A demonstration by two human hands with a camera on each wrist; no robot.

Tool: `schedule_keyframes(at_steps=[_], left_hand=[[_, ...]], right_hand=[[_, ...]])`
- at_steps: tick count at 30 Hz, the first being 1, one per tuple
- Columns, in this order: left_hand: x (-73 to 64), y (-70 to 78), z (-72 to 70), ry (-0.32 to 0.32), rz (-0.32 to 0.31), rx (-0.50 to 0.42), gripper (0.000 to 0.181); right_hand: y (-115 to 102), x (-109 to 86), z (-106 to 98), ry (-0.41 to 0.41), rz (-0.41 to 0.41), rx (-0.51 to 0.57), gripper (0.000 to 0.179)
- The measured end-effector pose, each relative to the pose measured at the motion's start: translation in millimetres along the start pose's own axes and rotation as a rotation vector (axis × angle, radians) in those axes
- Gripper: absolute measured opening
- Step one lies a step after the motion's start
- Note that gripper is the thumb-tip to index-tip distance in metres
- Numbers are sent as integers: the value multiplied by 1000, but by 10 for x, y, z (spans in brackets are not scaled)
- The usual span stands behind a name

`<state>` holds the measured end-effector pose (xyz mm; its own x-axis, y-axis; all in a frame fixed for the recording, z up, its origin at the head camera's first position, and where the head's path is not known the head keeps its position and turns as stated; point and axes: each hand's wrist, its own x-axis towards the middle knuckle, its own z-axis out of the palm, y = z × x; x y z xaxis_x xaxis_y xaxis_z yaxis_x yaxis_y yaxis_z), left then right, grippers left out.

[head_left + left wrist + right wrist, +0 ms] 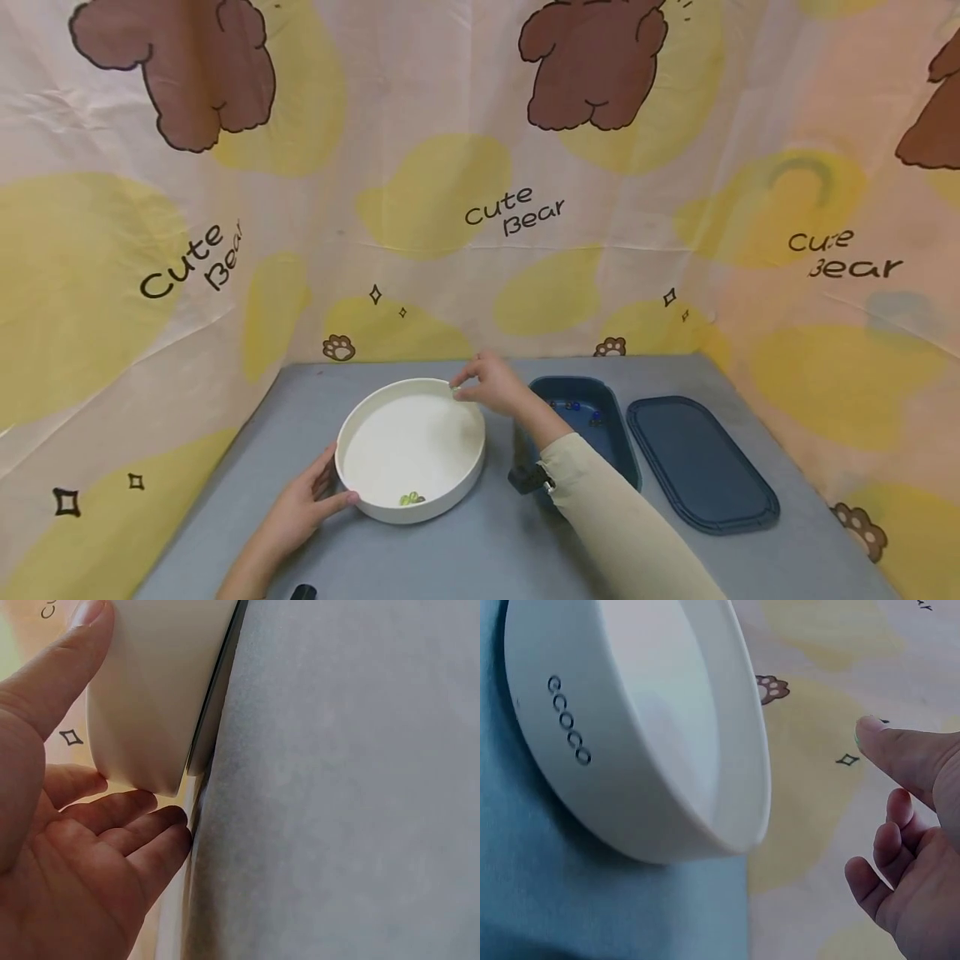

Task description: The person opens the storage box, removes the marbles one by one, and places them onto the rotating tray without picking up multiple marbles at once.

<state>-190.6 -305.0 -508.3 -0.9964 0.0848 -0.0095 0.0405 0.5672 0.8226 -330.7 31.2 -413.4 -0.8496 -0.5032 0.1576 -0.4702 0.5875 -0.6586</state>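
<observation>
My right hand [491, 385] pinches a small pale green marble [454, 389] between thumb and forefinger, above the far right rim of a round white tray [412, 442]. In the right wrist view only a sliver of green shows at the thumb tip, and the other fingers are bent. Several yellow-green marbles [412, 498] lie together inside the tray at its near edge. At the tray's near left side, my left hand [303, 504] rests its thumb and fingertips against the outer wall, the thumb straight and the fingers slightly bent.
Right of the tray stands a dark blue container [617, 433] with several dark and blue marbles [574, 406] inside, partly hidden by my right forearm. Farther right, a dark blue lid [701, 462] lies flat on the grey table [487, 558]. A patterned cloth [427, 275] hangs behind.
</observation>
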Motion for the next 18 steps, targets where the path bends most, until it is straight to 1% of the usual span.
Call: schedule_keyframes(at_steps=[4, 8, 11, 15, 18], left_hand=[[4, -10, 4, -4, -12, -12, 110], [-7, -25, -3, -3, -8, -1, 110], [-11, -33, -8, -7, -21, 2, 111], [-2, -21, -14, -10, -22, -1, 111], [17, 0, -15, -15, -31, -1, 112]], right_hand=[[-85, 32, 52, -4, -2, -23, 15], [-196, 57, 122, -25, 27, -28, 14], [-264, 75, 174, -46, 20, -56, 14], [-323, 102, 220, -62, -1, -102, 13], [-346, 138, 234, -67, 5, -114, 12]])
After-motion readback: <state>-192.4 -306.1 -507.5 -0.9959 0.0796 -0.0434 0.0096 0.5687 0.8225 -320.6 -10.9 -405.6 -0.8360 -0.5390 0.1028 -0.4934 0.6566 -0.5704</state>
